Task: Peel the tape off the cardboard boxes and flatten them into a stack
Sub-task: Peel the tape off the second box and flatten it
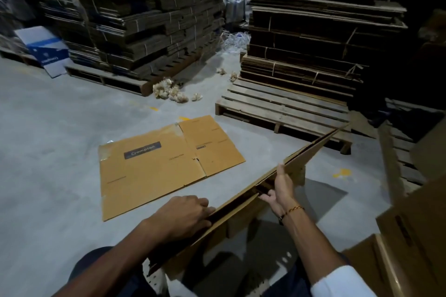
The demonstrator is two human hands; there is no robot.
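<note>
Dim light all round, and the brightest patch is the grey floor (pixel 60 140) and the flattened box (pixel 154 166) lying on it, lit from above. The upper right falls away to near black, swallowing the bundled cardboard stacks (pixel 321 38) there. A soft shadow spreads on the floor under the held cardboard (pixel 311 154) (its underside reads dark too). Both hands are slightly smeared, the left hand (pixel 185 214) more than the right hand (pixel 281 188). Straight pallet (pixel 284 108) edges bow towards the frame's borders, and the corners look soft and grainy.

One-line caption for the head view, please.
Both hands, left and right, hold a collapsed carton edge-up beside a flattened box.
</note>
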